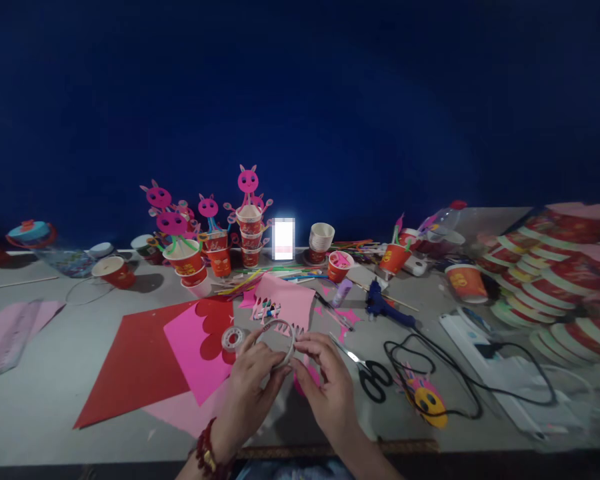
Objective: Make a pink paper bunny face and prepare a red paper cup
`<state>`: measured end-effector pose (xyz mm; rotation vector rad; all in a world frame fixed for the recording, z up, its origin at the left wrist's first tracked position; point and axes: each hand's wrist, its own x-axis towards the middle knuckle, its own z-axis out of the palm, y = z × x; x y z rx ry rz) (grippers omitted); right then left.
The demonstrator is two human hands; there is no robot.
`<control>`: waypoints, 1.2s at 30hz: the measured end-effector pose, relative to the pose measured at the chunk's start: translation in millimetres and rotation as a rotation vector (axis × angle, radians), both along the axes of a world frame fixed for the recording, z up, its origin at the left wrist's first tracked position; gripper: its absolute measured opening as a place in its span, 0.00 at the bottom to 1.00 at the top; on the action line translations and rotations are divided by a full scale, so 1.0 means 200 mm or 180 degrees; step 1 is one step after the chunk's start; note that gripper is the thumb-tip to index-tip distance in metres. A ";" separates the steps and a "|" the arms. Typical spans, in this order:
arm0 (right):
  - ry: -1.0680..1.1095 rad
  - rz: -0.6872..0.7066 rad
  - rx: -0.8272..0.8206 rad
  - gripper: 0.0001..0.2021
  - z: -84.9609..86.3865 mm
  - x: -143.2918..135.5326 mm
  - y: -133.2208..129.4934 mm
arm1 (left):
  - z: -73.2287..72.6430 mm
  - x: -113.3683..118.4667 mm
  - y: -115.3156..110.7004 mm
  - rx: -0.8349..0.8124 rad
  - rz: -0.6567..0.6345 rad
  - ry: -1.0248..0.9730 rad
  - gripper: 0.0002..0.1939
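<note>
Between my two hands is a thin whitish ring that looks like a roll of tape [294, 339], held upright above the table near its front edge. My left hand [255, 373] grips its left and lower side with bent fingers. The thumb and fingers of my right hand [327, 380] pinch its right edge. Behind my hands, a pink paper shape [307, 379] lies partly hidden. A smaller tape roll [233, 339] rests just left of the ring, on red and pink paper. Black-handled scissors [373, 377] lie right of my right hand.
Red paper [140, 360] spreads to the left. Paper cups with pink rabbit figures [250, 220] stand at the back. At right are a blue glue gun [387, 305] with its black cord, a yellow paper face [430, 403], a white power strip [480, 367] and tall cup stacks [550, 280].
</note>
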<state>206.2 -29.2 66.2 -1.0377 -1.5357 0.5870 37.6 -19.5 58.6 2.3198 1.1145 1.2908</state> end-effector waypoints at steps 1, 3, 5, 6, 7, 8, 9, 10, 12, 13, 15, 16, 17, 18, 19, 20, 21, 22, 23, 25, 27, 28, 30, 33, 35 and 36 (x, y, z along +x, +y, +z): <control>0.0036 -0.0004 -0.0003 0.09 0.00 0.00 0.00 | 0.00 0.00 0.00 0.0046 0.0035 0.0051 0.08; 0.0129 0.0055 -0.0060 0.07 0.00 0.00 0.01 | 0.01 0.01 0.00 0.0100 0.0077 0.0106 0.08; 0.0220 0.0198 -0.0147 0.05 0.00 0.00 0.01 | 0.00 0.01 0.00 0.0103 0.0085 0.0116 0.07; 0.0263 0.0262 -0.0186 0.05 0.00 0.01 0.01 | 0.00 0.01 -0.01 0.0111 0.0092 0.0100 0.07; 0.0306 0.0305 -0.0217 0.05 0.00 0.01 0.01 | 0.00 0.01 -0.01 0.0126 0.0107 0.0076 0.07; 0.0356 0.0322 -0.0253 0.04 0.00 0.02 0.02 | 0.00 0.00 -0.01 0.0142 0.0121 0.0058 0.07; 0.0398 0.0322 -0.0297 0.03 0.00 0.02 0.02 | 0.00 0.00 -0.01 0.0161 0.0133 0.0048 0.07; 0.0424 0.0321 -0.0351 0.04 0.00 0.03 0.02 | 0.00 0.01 -0.01 0.0178 0.0132 0.0055 0.07; 0.0400 0.0369 -0.0428 0.05 0.00 0.03 0.03 | 0.00 0.01 -0.01 0.0186 0.0115 0.0109 0.07; 0.0353 0.0412 -0.0439 0.04 0.01 0.04 0.03 | 0.00 0.01 -0.01 0.0184 0.0110 0.0143 0.07; 0.0269 0.0483 -0.0414 0.03 0.01 0.05 0.04 | 0.00 0.01 0.00 0.0170 0.0113 0.0204 0.07; 0.0268 0.0503 -0.0407 0.03 0.02 0.05 0.04 | 0.00 0.01 0.00 0.0169 0.0126 0.0212 0.06; 0.0300 0.0515 -0.0418 0.04 0.02 0.06 0.04 | -0.01 0.00 0.00 0.0175 0.0147 0.0194 0.06; 0.0361 0.0518 -0.0448 0.05 0.01 0.06 0.04 | -0.01 0.00 0.01 0.0188 0.0170 0.0156 0.05; 0.0444 0.0504 -0.0491 0.05 0.01 0.07 0.04 | -0.01 -0.01 0.01 0.0197 0.0192 0.0106 0.05; 0.0533 0.0470 -0.0551 0.04 0.01 0.07 0.04 | -0.02 -0.01 0.02 0.0203 0.0211 0.0055 0.04; 0.0589 0.0446 -0.0626 0.02 0.00 0.07 0.04 | -0.02 -0.02 0.02 0.0207 0.0214 0.0022 0.03; 0.0597 0.0450 -0.0704 0.01 0.00 0.07 0.04 | -0.02 -0.02 0.03 0.0206 0.0197 0.0023 0.03; 0.0564 0.0482 -0.0772 0.03 0.00 0.07 0.04 | -0.02 -0.02 0.03 0.0206 0.0167 0.0047 0.03; 0.0421 0.0576 -0.0819 0.05 0.01 0.06 0.04 | -0.03 -0.02 0.03 0.0201 0.0112 0.0132 0.03; 0.0277 0.0614 -0.0719 0.01 0.02 0.06 0.05 | -0.03 -0.02 0.02 0.0185 0.0099 0.0191 0.04; 0.0248 0.0598 -0.0645 0.02 0.02 0.06 0.05 | -0.02 -0.02 0.02 0.0159 0.0100 0.0198 0.03; 0.0300 0.0624 -0.0580 0.05 0.03 0.06 0.05 | -0.02 -0.03 0.00 0.0056 0.0074 0.0173 0.04; 0.0587 0.0734 -0.0714 0.05 0.02 0.05 0.04 | -0.01 -0.04 -0.02 -0.0193 -0.0062 0.0058 0.09; 0.0751 0.0731 -0.0794 0.05 0.00 0.05 0.02 | -0.01 -0.05 -0.02 -0.0322 -0.0149 -0.0008 0.11; 0.0807 0.0712 -0.0798 0.05 0.00 0.05 0.02 | 0.00 -0.05 -0.02 -0.0353 -0.0169 -0.0018 0.12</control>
